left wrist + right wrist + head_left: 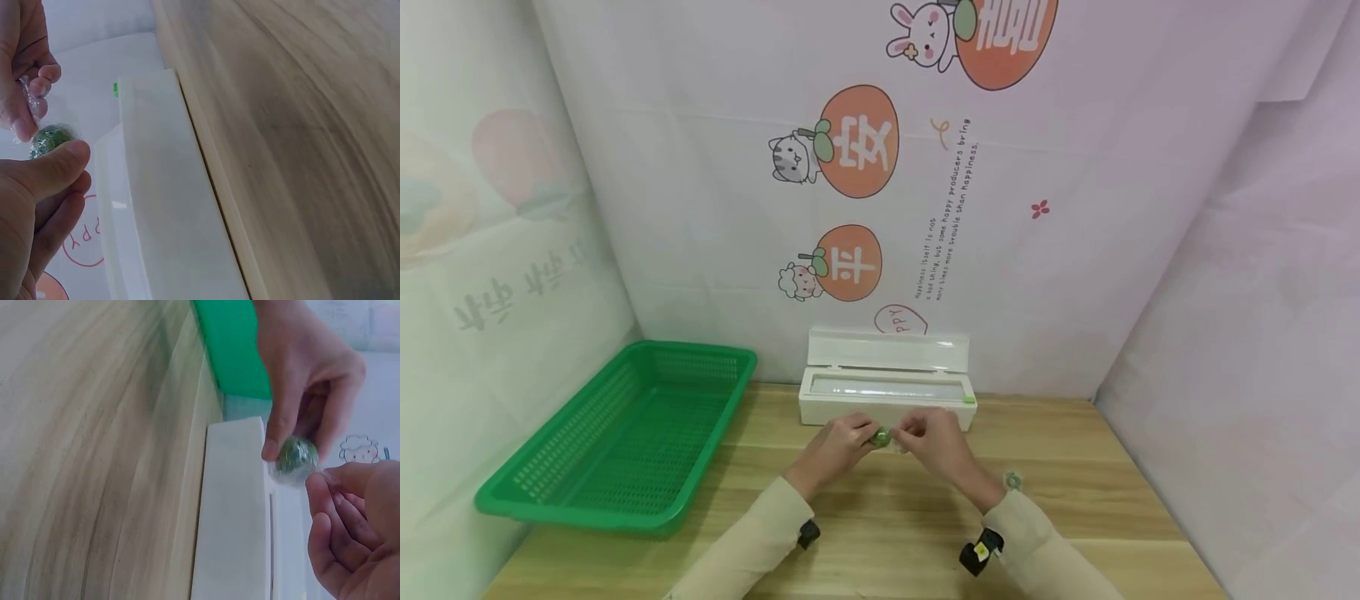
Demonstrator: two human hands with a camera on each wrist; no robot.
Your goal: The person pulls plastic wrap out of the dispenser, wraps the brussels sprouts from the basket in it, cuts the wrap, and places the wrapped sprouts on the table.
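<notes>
A small round green item (881, 437), its exact kind unclear, is covered in clear cling film. My left hand (842, 443) grips it between thumb and fingers. At its right side, the right hand (936, 439) pinches the gathered film, which shows as a twisted tail (30, 100) in the left wrist view. The right wrist view shows the green ball (297, 456) under shiny film between both hands. Just behind the hands stands a white cling film dispenser (887, 408) with its lid (887, 350) raised.
A green plastic basket (700, 467) with perforated sides stands at the left. Another small green film-wrapped item (1012, 481) lies on the wooden table (1090, 500) beside the right forearm. A printed white cloth (1045, 292) hangs behind the table.
</notes>
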